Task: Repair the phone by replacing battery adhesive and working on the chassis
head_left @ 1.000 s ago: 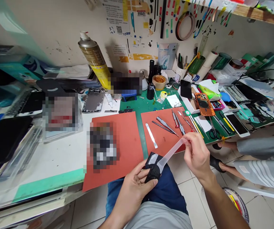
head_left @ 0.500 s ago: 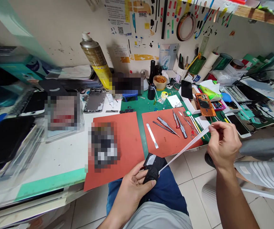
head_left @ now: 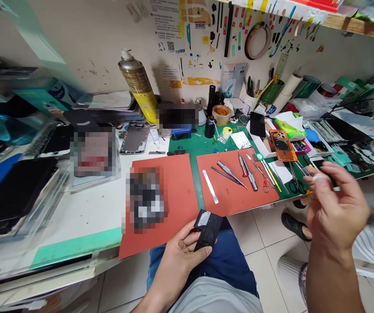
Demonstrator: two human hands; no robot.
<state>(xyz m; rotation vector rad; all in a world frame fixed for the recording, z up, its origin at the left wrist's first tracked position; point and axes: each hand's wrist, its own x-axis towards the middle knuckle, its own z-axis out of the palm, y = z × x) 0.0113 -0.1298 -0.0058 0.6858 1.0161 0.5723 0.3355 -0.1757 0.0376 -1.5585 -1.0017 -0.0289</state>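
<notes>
Low in the middle, above my lap, my left hand (head_left: 187,254) grips a flat black piece (head_left: 208,228) that looks like a phone battery. It has a pale grey patch near its top, and my thumb lies along its lower edge. Off to the right, my right hand (head_left: 335,204) is raised over the floor, slightly blurred, with thumb and fingers pinched. A small bit of white strip (head_left: 317,177) shows at the fingertips; the rest of it is hidden or gone slack. The two hands are well apart.
Tweezers, screwdrivers and a white pry tool (head_left: 210,186) lie on the right red mat (head_left: 203,163). A pixelated object rests on the left red mat (head_left: 180,208). Scissors (head_left: 295,180) and an orange phone housing (head_left: 283,145) lie farther right. A person's foot (head_left: 296,225) is on the floor.
The white strip stretched between my hands has come away from the black piece. My right hand has swung right and toward me with it, while my left hand has hardly moved.
</notes>
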